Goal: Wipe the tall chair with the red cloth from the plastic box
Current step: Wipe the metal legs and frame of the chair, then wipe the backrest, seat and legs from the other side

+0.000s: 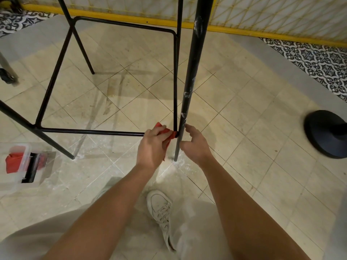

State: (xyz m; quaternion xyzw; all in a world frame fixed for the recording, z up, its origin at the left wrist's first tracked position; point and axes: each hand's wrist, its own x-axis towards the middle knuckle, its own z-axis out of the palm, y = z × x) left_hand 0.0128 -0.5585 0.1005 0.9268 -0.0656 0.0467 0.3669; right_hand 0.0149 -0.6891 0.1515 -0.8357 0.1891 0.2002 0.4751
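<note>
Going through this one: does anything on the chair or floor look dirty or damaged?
The near chair leg carries white smears at several heights; paint or worn finish, I cannot tell. Pale powdery residue lies on the floor around its foot. The left hand holds the red cloth lower than those smears.

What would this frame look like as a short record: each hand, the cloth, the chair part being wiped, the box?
left hand: holds the red cloth against the joint of footrest bar and chair leg
right hand: curled beside that leg, low down; grip unclear
leg surface: white smudges in several spots
plastic box: far left, red fabric inside
stage: wiping low on the frame
</note>
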